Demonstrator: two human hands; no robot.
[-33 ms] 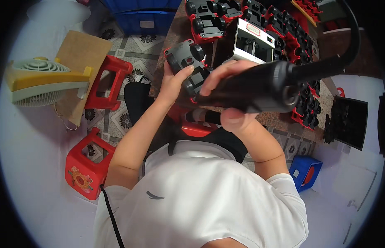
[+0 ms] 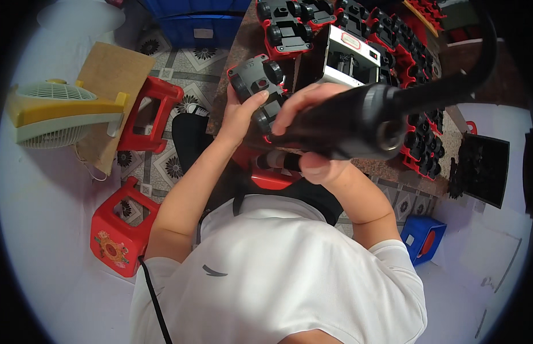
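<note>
My left hand (image 2: 239, 117) grips a toy car chassis (image 2: 255, 77), grey-black underside facing up with a red edge and black wheels. The thumb presses across its underside. My right hand (image 2: 305, 102) is wrapped round a thick black electric screwdriver (image 2: 343, 123), with the fingers over the top and the thumb below. The tool lies slantwise, its near end toward the chassis. That end and its tip are hidden behind my fingers. A heavy black cable (image 2: 449, 92) curves up from its other end.
Rows of similar upturned red-and-black car bodies (image 2: 286, 31) cover the brown table (image 2: 246, 43). A white-fronted box machine (image 2: 358, 51) stands just beyond my right hand. To the left are red stools (image 2: 120, 241) and a yellow-and-white fan (image 2: 66, 112); blue bins (image 2: 200, 28) stand behind.
My right hand and the screwdriver have shifted slightly left and tilted a little, the cable end dipping toward me. My left hand and the chassis stay in place.
</note>
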